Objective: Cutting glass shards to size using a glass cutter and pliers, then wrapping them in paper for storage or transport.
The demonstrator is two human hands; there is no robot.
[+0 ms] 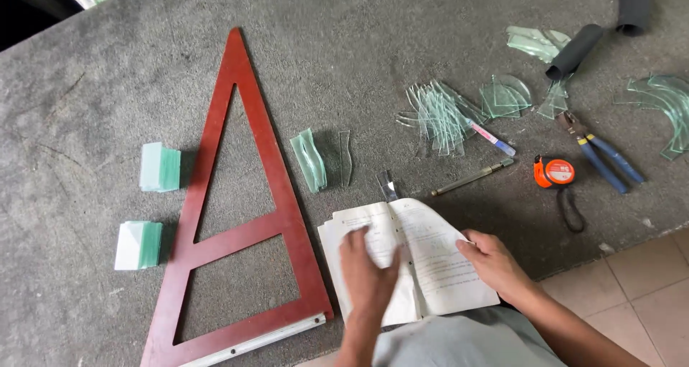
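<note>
An open white booklet lies at the near edge of a grey carpeted table. My left hand rests flat on its left page, fingers spread. A page on the right side is pinched at its edge by my right hand. Just beyond the booklet lies a small metal clip tool. A stack of wavy glass pieces stands a little further to the left.
A red wooden triangle frame lies at left, two stacks of glass blocks beside it. Curved glass offcuts, a glass cutter, orange tape measure, blue pliers and black rolls lie at right. Tiled floor lower right.
</note>
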